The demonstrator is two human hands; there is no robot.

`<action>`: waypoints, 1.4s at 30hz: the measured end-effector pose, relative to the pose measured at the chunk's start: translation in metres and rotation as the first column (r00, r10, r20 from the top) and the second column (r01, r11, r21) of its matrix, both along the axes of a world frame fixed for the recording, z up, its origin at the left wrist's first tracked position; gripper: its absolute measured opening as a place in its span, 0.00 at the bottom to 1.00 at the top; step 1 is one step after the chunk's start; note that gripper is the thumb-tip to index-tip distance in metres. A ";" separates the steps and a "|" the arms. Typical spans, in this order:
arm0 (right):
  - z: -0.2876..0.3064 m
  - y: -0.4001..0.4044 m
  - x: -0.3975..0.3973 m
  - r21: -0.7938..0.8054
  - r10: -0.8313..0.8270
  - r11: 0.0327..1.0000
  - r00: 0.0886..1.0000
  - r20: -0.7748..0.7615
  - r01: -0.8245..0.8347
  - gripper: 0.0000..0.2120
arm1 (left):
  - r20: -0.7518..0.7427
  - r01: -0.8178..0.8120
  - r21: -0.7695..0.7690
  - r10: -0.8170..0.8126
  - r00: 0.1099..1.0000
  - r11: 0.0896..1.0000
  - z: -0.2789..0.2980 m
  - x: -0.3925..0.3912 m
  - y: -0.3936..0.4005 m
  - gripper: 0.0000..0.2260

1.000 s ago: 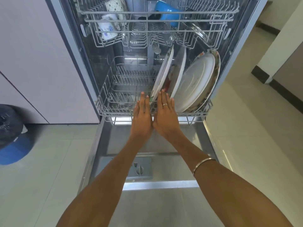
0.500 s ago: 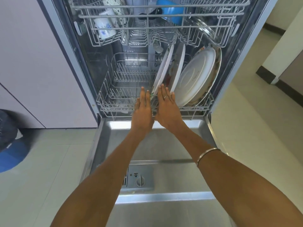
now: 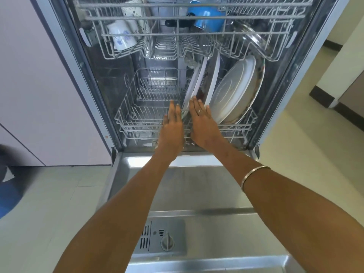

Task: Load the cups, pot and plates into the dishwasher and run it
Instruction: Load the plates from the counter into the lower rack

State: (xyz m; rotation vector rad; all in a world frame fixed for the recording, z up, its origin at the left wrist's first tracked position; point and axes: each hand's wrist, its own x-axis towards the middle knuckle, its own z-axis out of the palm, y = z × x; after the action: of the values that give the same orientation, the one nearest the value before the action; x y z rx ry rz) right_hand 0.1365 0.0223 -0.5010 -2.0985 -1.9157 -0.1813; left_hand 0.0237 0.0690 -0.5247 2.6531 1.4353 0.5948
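The dishwasher stands open, its steel door (image 3: 197, 186) folded down towards me. My left hand (image 3: 172, 129) and my right hand (image 3: 203, 127) lie flat, fingers straight, against the front rim of the lower rack (image 3: 137, 125). White plates (image 3: 234, 89) stand on edge in the rack's right half, just beyond my right fingertips. In the upper rack (image 3: 189, 17) sit a white flowered cup (image 3: 122, 36), a second patterned cup (image 3: 134, 10), a blue pot (image 3: 208, 17) with a black handle, and a glass lid (image 3: 250, 36).
A pale cabinet front (image 3: 45, 95) borders the dishwasher on the left. A dark bag and a blue object (image 3: 7, 200) sit on the tiled floor at the far left. Tiled floor (image 3: 307, 146) stretches out to the right, ending at a wall with dark skirting (image 3: 323, 99).
Both hands have pushed the lower rack with its plates back off the door and inside the tub. The view has moved closer.
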 end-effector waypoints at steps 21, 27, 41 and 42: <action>0.014 -0.006 -0.002 -0.172 -0.009 0.985 0.999 0.046 0.017 0.52 | -0.115 -0.024 -0.024 0.021 0.993 0.999 0.005 -0.002 -0.003 0.47; 0.021 -0.044 -0.011 -0.241 -0.008 0.970 0.997 -0.074 -0.010 0.44 | -0.182 -0.039 -0.087 0.022 0.983 0.995 0.031 -0.009 -0.014 0.47; 0.019 -0.118 -0.028 -0.257 -0.051 0.965 0.999 -0.013 0.046 0.30 | -0.122 0.083 -0.091 -0.093 0.988 0.992 0.015 -0.052 -0.092 0.27; 0.018 -0.123 -0.029 -0.266 -0.066 0.962 0.997 -0.029 0.056 0.30 | -0.089 0.074 -0.107 -0.083 0.993 0.991 0.012 -0.056 -0.097 0.26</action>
State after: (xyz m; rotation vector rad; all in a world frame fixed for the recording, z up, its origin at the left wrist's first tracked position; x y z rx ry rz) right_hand 0.1074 -0.1009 -0.4835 -2.3133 -1.9458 0.1094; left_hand -0.0319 -0.0278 -0.5125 2.6735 1.3367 0.3829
